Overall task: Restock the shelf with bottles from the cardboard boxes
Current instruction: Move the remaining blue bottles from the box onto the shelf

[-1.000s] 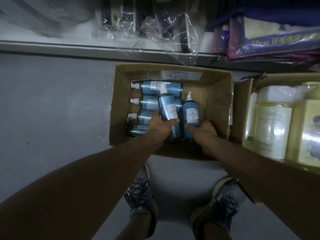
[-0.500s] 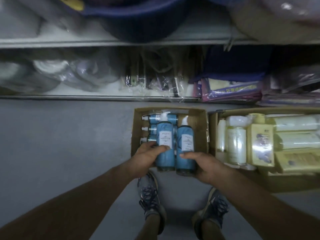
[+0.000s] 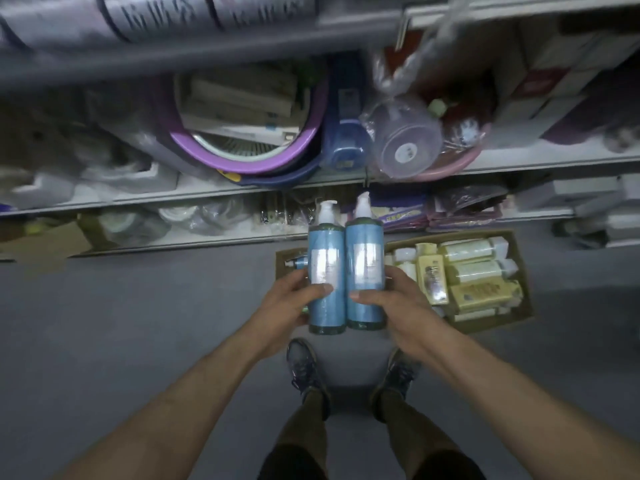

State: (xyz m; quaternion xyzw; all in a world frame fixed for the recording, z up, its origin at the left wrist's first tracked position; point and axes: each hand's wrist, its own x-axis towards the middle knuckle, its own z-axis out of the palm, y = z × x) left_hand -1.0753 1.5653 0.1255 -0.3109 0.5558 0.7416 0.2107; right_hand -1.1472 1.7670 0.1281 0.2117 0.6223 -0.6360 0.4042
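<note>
Shelving rack (image 3: 207, 194) fills the top of the view, crammed with wrapped goods and a purple basin (image 3: 221, 162); no free gap for bottles shows from here. Below it is the grey floor (image 3: 121, 323) with two cardboard boxes. The right-hand box (image 3: 495, 323) is packed with cream and yellow bottles. The left-hand box (image 3: 287, 254) is mostly hidden, with a spare blue bottle (image 3: 300, 262) lying inside. Above it, the left blue bottle (image 3: 327, 271) and right blue bottle (image 3: 365, 268) stand upright, pumps up, pressed side by side, I'd say so both travel as one block. Left hand (image 3: 285, 306) wraps the left bottle, right hand (image 3: 398, 299) wraps the right, thumbs across the fronts, squeezing inward.
</note>
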